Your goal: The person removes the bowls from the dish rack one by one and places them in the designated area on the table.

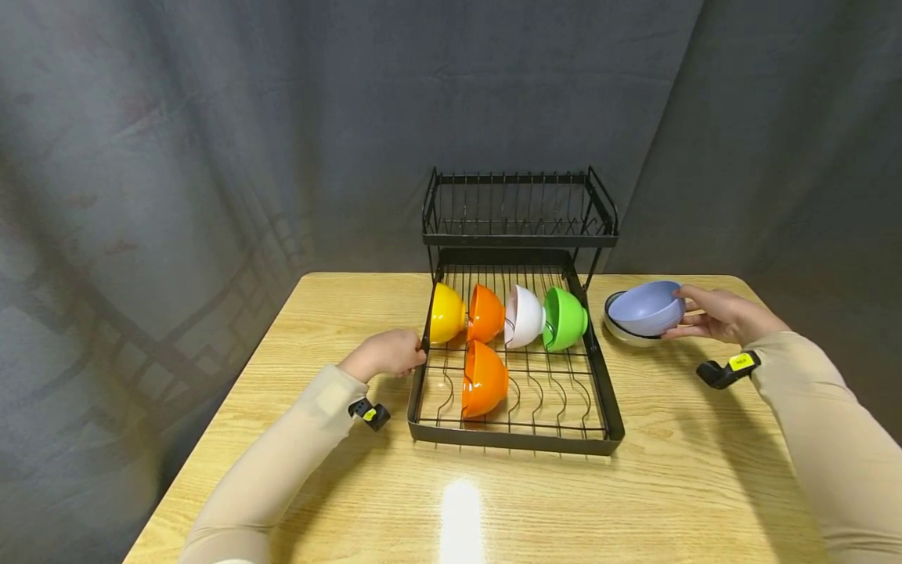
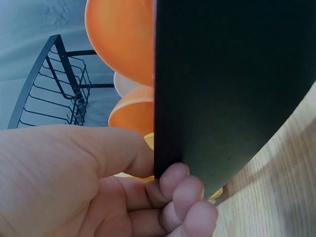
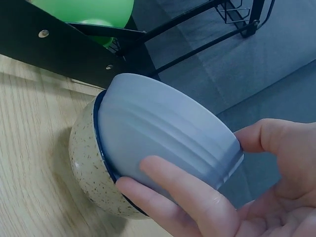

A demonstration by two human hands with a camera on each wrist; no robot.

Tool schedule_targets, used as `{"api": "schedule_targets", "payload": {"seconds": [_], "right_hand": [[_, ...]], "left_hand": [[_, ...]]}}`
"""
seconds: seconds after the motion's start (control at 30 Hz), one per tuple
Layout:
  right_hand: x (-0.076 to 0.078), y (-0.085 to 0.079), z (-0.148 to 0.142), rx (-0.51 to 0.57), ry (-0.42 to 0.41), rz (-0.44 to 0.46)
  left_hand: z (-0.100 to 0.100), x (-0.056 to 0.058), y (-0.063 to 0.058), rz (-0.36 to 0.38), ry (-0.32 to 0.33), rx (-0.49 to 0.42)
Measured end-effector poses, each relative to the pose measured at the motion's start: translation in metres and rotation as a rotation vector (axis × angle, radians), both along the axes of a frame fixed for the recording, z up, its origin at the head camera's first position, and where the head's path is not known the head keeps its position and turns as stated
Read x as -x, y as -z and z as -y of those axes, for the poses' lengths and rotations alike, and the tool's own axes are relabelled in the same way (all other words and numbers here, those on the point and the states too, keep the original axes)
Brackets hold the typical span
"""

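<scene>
Nearest lie 2 beige sleeves (image 1: 275,462). Left hand (image 1: 387,352): fingers curled, pinching the left wall of the black rack (image 1: 517,439). Right hand (image 1: 726,313): partly spread, thumb and fingers gripping the blue bowl (image 1: 644,309), tilted at the mouth of the speckled bowl (image 3: 86,163), right of the rack. Risks: a loose pinch could drop the blue bowl; rim contact could drag the speckled bowl; a left-hand tug could dislodge the near orange bowl (image 1: 485,382).

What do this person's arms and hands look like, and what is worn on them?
Long cream sleeves reach down to both wrists. At each wrist sits a small black device with a yellow label. The left hand and right hand are bare, without gloves.
</scene>
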State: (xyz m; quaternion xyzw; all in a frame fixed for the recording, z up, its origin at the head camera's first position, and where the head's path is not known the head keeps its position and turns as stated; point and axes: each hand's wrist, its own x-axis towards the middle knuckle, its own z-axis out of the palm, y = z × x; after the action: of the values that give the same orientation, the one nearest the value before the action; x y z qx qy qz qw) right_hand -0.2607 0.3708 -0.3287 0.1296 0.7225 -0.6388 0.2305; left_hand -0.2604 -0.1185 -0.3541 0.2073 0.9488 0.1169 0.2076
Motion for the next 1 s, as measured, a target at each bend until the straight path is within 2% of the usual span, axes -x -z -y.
{"api": "schedule_targets", "payload": {"seconds": [0.73, 1.0], "right_hand": [[0.0005, 0.0010, 0.0012, -0.029, -0.037, 0.012], [-0.0010, 0.0033, -0.0048, -0.161, -0.095, 0.000]], "left_hand": [[0.0008, 0.0032, 0.0034, -0.008, 0.006, -0.006], [0.0005, 0.0020, 0.0027, -0.034, 0.019, 0.002]]}}
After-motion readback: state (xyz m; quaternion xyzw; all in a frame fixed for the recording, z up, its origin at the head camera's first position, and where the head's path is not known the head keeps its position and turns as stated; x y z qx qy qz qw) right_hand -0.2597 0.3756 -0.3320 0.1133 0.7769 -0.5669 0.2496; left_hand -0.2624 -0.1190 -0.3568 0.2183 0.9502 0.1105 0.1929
